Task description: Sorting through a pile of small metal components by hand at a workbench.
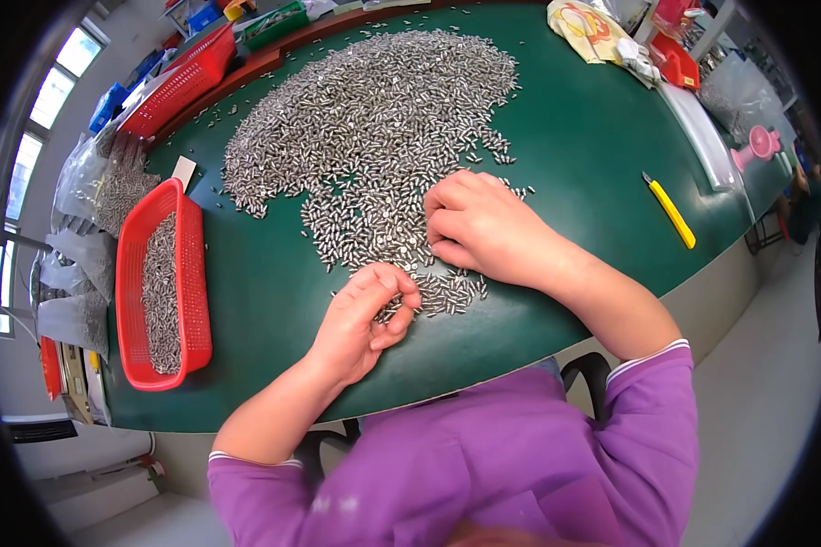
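Observation:
A broad heap of small silvery metal pins covers the middle of the green table, and a thinner spread of them runs toward me. My left hand is at the near end of this spread, turned partly palm up with its fingers curled in. Some pins show beside its fingertips, but whether they are in its grasp cannot be made out. Farther right, my right hand rests knuckles up over the edge of the spread. Its fingers are bent and drawn together, and the tips are hidden from view.
On the left stands a long red basket partly filled with pins, beside clear bags of parts. A yellow utility knife lies at the right. Red and green baskets line the back left; a patterned cloth lies back right.

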Tool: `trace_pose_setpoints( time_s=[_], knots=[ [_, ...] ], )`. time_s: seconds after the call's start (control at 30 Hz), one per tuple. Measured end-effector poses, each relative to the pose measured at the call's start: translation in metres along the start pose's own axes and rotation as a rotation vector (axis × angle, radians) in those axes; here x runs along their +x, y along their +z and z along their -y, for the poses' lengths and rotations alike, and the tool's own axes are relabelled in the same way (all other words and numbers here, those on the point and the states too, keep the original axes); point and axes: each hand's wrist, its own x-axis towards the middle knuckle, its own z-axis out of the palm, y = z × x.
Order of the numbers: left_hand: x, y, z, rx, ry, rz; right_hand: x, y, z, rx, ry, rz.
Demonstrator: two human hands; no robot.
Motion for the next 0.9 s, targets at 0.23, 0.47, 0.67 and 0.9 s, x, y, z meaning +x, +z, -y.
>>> trace_pose_setpoints(
  time_s=[0.23,0.47,0.67,0.9],
  knots=[
    [-0.001,0.01,0.0,0.047,-0.002,-0.044,0.007,0.005,0.018,0.593,-0.049,-0.057],
    [0.0,0.001,-0.001,0.001,0.008,0.012,0.003,-0.009,0.002,0.254,0.054,-0.086],
    [-0.001,0.002,-0.002,-0.016,-0.018,0.018,0.0,0.0,-0.007,0.099,-0.033,-0.027],
    [0.0,0.001,0.0,0.018,-0.003,-0.001,0.006,0.005,0.0,-0.002,-0.086,-0.089]
  ],
)
